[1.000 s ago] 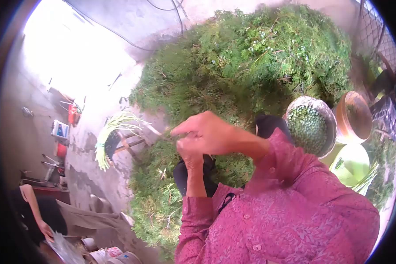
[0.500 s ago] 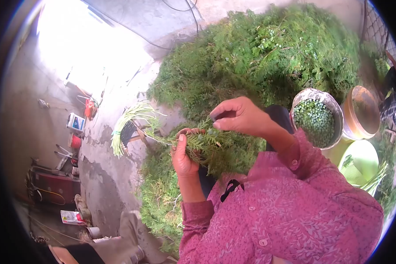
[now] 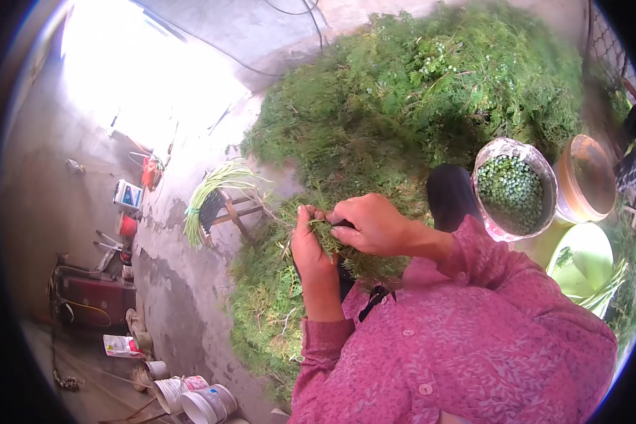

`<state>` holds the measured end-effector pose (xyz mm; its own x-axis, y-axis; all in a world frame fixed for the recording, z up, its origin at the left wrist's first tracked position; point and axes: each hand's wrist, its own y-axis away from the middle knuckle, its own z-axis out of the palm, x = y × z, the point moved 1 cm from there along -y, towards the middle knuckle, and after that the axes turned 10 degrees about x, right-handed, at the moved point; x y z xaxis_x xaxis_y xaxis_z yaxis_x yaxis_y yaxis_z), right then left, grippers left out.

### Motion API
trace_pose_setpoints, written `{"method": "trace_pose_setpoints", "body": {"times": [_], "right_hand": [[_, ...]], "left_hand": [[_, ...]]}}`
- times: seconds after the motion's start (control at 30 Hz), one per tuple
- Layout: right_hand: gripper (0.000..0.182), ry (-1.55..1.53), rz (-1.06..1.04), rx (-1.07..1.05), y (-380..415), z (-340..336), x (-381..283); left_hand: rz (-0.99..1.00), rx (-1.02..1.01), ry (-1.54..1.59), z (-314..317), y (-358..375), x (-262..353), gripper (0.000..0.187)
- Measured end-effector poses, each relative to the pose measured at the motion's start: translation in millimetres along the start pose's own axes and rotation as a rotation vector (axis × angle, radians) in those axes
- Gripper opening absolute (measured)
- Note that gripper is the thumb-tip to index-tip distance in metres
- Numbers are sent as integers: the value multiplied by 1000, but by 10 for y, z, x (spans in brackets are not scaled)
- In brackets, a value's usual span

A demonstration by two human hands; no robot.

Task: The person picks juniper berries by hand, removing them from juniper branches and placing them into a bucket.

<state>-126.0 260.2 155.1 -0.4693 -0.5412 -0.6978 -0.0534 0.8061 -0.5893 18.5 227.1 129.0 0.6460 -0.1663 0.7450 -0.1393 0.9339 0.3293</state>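
Observation:
Near the middle of the head view, my left hand point(image 3: 309, 244) is closed round a leafy evergreen sprig point(image 3: 325, 240). My right hand point(image 3: 374, 222) is closed beside it, its fingertips against the sprig. A small dark patch shows at the right thumb and fingers; whatever they pinch is hidden. Cut evergreen branches point(image 3: 268, 290) lie below and left of my hands. To the right stands a whitish bucket point(image 3: 552, 189), holding many small green-blue berries point(image 3: 509, 184).
A large heap of evergreen branches point(image 3: 417, 85) fills the back. Pale green stems point(image 3: 215, 187) lie over a small wooden stool point(image 3: 234, 212) at left. An orange-brown bucket point(image 3: 560, 177) and a light green basket point(image 3: 586, 251) stand at right. White buckets point(image 3: 208, 403) lie lower left.
My right hand has come down and left, from above the sprig to against it beside my left hand. The foliage in my left hand shows less widely. The view has shifted slightly.

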Motion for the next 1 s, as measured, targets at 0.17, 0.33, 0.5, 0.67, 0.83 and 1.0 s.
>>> {"method": "trace_pose_setpoints", "body": {"times": [0.17,0.33,0.5,0.67,0.83,1.0], "right_hand": [[19,-206,73,71,57,-38,-83],[14,-751,376,-132,110,-146,-159],[16,-1361,856,-133,197,-275,131],[17,-1290,797,-192,368,-258,221],[22,-840,609,-202,358,-180,262],[36,-827,628,-280,454,105,287]], "left_hand": [[22,34,-25,112,95,-12,18],[-136,-46,151,-43,-31,91,22],[-252,7,279,-78,30,94,22],[-244,28,250,-141,-16,6,21],[-297,19,267,-177,-59,-77,22],[-336,15,282,-317,-89,-291,21]]}}
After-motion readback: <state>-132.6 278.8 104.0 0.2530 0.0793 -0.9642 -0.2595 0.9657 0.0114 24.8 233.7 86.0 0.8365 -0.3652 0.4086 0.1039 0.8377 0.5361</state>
